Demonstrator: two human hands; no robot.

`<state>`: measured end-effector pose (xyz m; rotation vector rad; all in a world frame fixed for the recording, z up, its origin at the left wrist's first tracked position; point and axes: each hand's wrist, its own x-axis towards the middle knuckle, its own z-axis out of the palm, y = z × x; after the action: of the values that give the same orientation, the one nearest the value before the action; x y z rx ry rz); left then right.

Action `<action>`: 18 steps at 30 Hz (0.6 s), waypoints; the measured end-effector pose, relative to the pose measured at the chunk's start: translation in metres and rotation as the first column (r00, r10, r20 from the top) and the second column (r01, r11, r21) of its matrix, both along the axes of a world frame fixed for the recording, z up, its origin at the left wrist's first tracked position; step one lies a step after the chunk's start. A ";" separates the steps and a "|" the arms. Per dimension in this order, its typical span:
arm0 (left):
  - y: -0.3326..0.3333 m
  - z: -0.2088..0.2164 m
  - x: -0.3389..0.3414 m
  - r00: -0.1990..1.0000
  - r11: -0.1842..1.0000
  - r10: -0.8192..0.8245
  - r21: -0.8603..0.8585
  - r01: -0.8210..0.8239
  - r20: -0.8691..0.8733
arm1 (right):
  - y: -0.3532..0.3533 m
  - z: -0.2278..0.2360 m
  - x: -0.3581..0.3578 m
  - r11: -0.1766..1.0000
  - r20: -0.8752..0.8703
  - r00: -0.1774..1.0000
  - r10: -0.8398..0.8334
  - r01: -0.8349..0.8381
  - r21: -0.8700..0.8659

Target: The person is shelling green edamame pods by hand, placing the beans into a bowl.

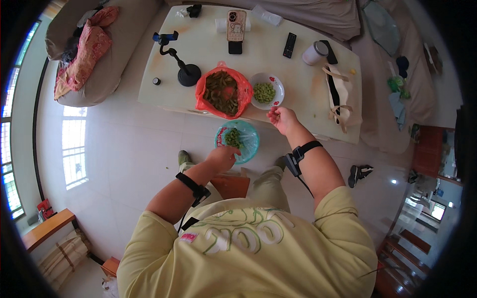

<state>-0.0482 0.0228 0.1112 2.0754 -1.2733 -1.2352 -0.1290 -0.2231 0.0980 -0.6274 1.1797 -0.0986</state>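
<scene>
My right hand (283, 120), fingers curled in, is just off the table's front edge, close below a white bowl (280, 91) with red marks. Small green beans (264, 92) lie in that bowl. Anything between the fingers is too small to make out. Over the near left rim of a lined teal bin (254, 144) is my left hand (224, 157), closed, its fingertips partly hidden. Green scraps (232, 138) that look like husks lie in the bin. Left of the bowl, a red plastic bag (243, 89) stands open, full of brownish-green pods (218, 94).
On the pale table (298, 111) are a black phone stand (189, 74), a phone (236, 26), a remote (289, 45), a white canister (315, 53) and a cream tote bag (343, 97). A wooden stool (232, 186) shows between my legs. A dark shoe (359, 175) lies right.
</scene>
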 end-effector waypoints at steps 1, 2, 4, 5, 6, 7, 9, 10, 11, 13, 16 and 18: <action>0.000 -0.005 0.001 1.000 1.000 0.006 -0.018 -0.006 -0.004 | -0.003 -0.006 0.005 0.999 0.009 0.999 -0.038 0.038 -0.003; 0.001 -0.009 0.004 1.000 1.000 0.014 -0.013 -0.014 -0.009 | -0.006 -0.011 0.011 0.997 0.019 0.997 -0.075 0.075 -0.005; 0.001 -0.010 0.008 0.943 0.973 0.225 0.006 -0.230 -0.246 | -0.018 -0.029 0.018 0.996 0.018 0.996 -0.092 0.092 -0.016; -0.001 -0.012 0.010 0.940 0.971 0.233 0.011 -0.238 -0.250 | -0.024 -0.038 0.022 0.993 0.027 0.993 -0.111 0.112 -0.029; -0.002 -0.014 0.012 0.929 0.955 0.288 -0.001 -0.296 -0.233 | -0.029 -0.045 0.030 0.995 0.022 0.995 -0.099 0.099 -0.023; -0.002 -0.016 0.015 0.914 0.935 0.344 -0.013 -0.354 -0.215 | -0.033 -0.052 0.037 0.992 0.009 0.996 -0.083 0.084 -0.094; -0.001 -0.021 0.021 0.903 0.922 0.387 0.062 -0.382 -0.187 | -0.041 -0.067 0.046 0.981 -0.028 0.999 -0.027 0.021 -0.191; -0.001 -0.025 0.024 0.897 0.909 0.414 0.128 -0.397 -0.158 | -0.045 -0.075 0.051 0.983 -0.029 1.000 -0.011 0.005 -0.186; 0.000 -0.031 0.025 0.890 0.903 0.427 0.133 -0.410 -0.157 | -0.049 -0.083 0.055 0.958 -0.107 0.994 0.037 -0.066 -0.281; 0.002 -0.040 0.027 0.885 0.834 0.445 -0.297 -0.465 -0.136 | -0.044 -0.084 0.068 0.852 -0.278 0.954 0.108 -0.233 -0.468; -0.003 -0.044 0.028 0.889 0.785 0.438 -0.426 -0.450 -0.134 | -0.049 -0.111 0.080 0.512 -0.505 0.854 0.125 -0.492 -0.705; 0.001 -0.053 0.028 0.848 0.790 0.469 -0.312 -0.528 -0.247 | -0.033 -0.115 0.092 0.157 -0.615 0.789 0.008 -0.608 -0.778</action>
<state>-0.0204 0.0238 0.0581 1.8239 -0.7320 -0.8194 -0.0372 -0.2560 -0.0168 -2.2133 1.3400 -0.3497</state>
